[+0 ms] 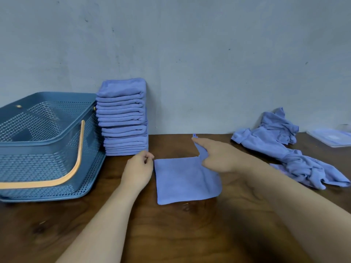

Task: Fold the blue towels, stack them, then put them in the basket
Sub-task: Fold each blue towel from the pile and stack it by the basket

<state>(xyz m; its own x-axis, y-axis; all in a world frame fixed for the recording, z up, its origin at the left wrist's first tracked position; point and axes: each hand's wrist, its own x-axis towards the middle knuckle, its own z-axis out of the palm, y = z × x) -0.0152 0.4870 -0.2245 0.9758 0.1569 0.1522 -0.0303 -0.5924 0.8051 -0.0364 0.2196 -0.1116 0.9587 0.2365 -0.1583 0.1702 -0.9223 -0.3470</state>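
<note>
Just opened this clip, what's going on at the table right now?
A person is folding blue towels on a wooden table. The right hand grips the far right corner of a flat towel and lifts it. The left hand sits curled at its far left corner, grip unclear. A tall stack of folded towels stands against the wall beside the basket. A heap of unfolded towels lies on the right.
</note>
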